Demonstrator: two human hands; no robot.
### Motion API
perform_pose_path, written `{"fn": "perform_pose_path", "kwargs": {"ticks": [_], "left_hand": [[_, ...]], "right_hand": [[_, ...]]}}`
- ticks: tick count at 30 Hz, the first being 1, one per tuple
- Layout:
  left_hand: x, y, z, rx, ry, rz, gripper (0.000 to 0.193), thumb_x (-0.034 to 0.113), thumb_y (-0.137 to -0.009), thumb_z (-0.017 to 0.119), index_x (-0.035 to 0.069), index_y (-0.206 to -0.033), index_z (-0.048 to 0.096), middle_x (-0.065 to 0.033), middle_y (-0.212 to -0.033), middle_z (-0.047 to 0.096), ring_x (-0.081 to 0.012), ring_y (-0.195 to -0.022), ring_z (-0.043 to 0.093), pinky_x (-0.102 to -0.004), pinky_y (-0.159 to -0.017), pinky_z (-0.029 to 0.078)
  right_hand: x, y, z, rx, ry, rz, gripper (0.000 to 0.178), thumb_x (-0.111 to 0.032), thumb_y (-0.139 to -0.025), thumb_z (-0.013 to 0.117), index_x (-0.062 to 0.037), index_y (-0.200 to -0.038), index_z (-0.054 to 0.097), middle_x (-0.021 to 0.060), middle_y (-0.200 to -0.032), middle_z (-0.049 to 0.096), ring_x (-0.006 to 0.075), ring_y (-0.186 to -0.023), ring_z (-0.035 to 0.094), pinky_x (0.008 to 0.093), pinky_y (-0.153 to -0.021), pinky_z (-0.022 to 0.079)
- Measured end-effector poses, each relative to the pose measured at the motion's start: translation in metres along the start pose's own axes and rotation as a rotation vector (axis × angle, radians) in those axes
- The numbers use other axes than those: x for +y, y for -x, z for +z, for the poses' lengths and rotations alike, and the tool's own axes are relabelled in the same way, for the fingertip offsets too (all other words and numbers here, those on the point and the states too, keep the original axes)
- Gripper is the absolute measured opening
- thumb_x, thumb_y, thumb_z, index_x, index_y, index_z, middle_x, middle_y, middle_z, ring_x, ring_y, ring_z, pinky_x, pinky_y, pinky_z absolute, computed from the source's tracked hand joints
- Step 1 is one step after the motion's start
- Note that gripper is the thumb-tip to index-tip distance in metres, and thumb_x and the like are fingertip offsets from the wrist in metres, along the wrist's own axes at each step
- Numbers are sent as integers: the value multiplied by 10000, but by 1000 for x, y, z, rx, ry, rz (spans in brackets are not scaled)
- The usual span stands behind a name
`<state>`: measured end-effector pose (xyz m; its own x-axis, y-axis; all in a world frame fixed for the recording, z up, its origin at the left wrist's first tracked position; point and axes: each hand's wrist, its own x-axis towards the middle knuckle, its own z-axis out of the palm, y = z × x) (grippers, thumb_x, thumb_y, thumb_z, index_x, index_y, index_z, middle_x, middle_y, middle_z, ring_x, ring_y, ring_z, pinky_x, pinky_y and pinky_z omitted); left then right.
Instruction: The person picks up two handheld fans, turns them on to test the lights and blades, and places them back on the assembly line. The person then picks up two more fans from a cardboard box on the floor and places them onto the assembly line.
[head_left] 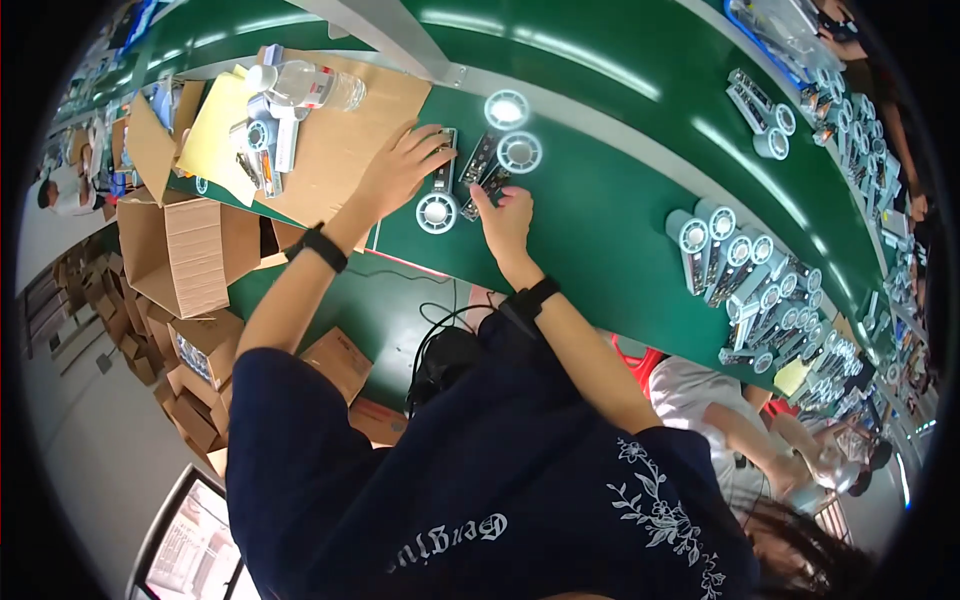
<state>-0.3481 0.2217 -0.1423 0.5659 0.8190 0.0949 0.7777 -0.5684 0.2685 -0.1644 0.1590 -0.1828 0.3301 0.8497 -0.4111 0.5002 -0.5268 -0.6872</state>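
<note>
Three small handheld fans with pale round heads and exposed dark circuit boards lie on the green bench. My left hand [405,165] wraps its fingers over the handle end of the left fan [437,213], whose round head points toward me. To the right, my right hand [508,215] has thumb and fingers closed at the handle of the nearer fan [519,152]; its fingertips partly cover the board. Just beyond it lies another fan [507,109], its head pointing away from me. Both wrists wear black bands.
At left, a cardboard sheet [385,95] carries a clear bottle [300,84], yellow paper [212,135] and fan parts. An open carton [190,250] stands beside the bench. Many fans [740,250] line the right. A metal post [390,35] rises beyond my hands; co-workers sit at right.
</note>
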Motion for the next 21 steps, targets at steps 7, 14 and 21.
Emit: {"fn": "perform_pose_path", "kwargs": {"ticks": [7,14,21], "left_hand": [[-51,-22,11,-242,-29,422,437,152,-637,683,149,-1053,547,-52,-1092,489,-227,-1073,477,-381,-956,387],[-20,52,33,-401,465,-167,332,221,-676,674,71,-940,542,-174,-880,554,-361,-665,557,-439,-620,481],[141,29,-31,-366,1192,-851,266,245,-884,537,18,-1020,507,-72,-658,496,-138,-540,522,-279,-430,416]], "right_hand": [[6,-32,12,-72,-26,6,554,-358,-677,764,2,-984,476,93,-826,548,239,-735,568,371,-604,451],[-4,-44,-112,-657,-557,158,423,-258,-800,686,23,-991,434,67,-804,528,121,-626,538,264,-499,412],[-35,17,-246,-676,-796,29,377,-247,-966,420,18,-1231,374,53,-805,494,94,-537,453,224,-458,380]]}}
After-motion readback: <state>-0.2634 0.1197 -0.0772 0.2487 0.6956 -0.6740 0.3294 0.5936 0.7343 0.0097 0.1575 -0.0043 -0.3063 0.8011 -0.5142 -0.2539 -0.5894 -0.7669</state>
